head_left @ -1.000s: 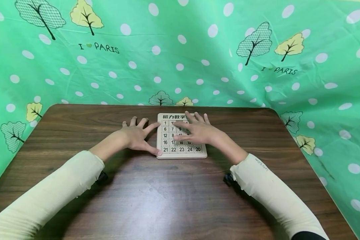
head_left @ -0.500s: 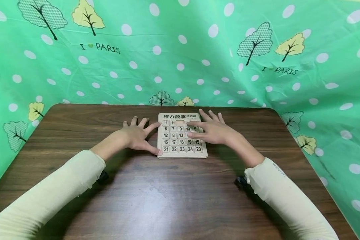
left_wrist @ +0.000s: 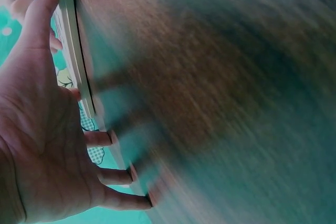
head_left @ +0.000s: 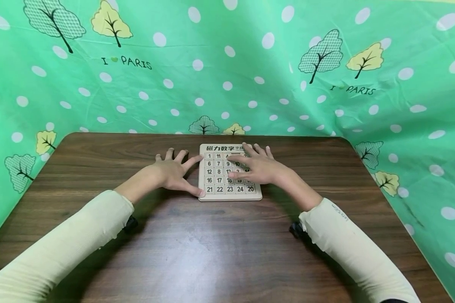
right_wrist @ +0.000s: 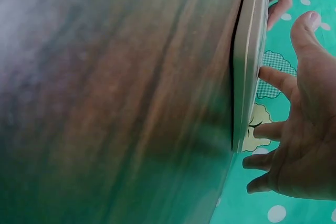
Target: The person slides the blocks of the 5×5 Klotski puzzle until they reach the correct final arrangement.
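Observation:
A pale number sliding puzzle (head_left: 230, 197) lies flat on the table, its numbered tiles in rows under printed characters. My left hand (head_left: 169, 173) spreads its fingers at the puzzle's left side; thumb and index finger touch that edge. Over the puzzle's right part reaches my right hand (head_left: 263, 167), fingers extended. Its index fingertip rests at the tile marked 4 (head_left: 226, 155) in the top row, and the thumb hovers lower over the tiles. Several right-hand tiles are hidden beneath it. In the right wrist view the index finger meets the puzzle's face (right_wrist: 259, 51).
The dark wooden table (head_left: 204, 252) extends on all sides of the puzzle. Behind its far edge hangs a green cloth (head_left: 212, 50) with white dots and trees. Pale sleeves (head_left: 72, 231) cover both forearms.
My right hand drew back to the right, then came left again. The tile marked 4 now sits in the top-row gap seen half a second ago. My left hand stays put.

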Action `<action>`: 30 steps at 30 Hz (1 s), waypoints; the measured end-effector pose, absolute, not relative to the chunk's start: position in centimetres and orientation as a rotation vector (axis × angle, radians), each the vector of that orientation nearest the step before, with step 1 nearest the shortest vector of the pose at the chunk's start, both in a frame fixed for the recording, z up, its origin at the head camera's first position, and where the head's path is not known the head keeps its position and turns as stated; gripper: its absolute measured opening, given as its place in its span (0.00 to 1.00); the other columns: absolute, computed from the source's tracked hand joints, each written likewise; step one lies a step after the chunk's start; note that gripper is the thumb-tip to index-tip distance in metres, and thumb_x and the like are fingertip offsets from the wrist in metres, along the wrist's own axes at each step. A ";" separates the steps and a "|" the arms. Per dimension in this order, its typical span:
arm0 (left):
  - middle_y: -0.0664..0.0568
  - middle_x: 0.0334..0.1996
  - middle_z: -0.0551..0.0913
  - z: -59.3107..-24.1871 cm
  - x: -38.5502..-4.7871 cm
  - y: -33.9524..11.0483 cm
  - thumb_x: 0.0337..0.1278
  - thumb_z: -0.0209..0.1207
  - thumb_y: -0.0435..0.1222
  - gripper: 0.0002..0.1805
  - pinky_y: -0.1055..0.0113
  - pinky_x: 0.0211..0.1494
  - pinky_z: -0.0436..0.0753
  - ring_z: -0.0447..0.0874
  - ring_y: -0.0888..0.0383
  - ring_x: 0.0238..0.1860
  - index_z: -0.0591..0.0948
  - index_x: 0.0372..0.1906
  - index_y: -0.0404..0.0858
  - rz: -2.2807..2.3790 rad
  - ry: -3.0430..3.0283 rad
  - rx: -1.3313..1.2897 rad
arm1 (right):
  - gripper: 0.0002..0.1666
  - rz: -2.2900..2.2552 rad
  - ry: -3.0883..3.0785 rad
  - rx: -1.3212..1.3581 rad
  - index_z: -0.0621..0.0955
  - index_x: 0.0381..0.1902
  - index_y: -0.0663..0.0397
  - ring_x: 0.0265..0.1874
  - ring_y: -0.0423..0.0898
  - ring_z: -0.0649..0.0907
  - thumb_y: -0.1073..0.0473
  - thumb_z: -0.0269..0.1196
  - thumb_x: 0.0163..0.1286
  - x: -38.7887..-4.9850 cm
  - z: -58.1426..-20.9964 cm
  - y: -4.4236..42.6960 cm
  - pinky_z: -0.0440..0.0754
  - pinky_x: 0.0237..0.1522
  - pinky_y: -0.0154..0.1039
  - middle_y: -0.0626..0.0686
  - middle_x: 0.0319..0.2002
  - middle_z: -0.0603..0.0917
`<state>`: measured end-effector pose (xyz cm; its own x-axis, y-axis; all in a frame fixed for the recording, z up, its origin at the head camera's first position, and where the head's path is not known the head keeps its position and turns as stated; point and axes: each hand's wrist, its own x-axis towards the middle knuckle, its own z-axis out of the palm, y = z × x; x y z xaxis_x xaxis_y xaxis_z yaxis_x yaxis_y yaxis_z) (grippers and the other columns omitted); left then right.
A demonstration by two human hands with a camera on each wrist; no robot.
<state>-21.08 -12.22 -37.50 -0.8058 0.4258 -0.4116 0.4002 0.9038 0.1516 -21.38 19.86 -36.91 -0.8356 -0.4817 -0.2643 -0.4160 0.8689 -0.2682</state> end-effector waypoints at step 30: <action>0.36 0.93 0.44 -37.5 -21.1 -12.2 0.50 0.63 0.86 0.73 0.10 0.82 0.48 0.35 0.15 0.89 0.40 0.94 0.68 0.089 2.607 0.601 | 0.43 -0.273 2.730 -0.605 0.69 0.89 0.25 0.89 0.82 0.47 0.24 0.59 0.83 -21.1 -36.2 22.5 0.37 0.85 0.85 0.67 0.94 0.48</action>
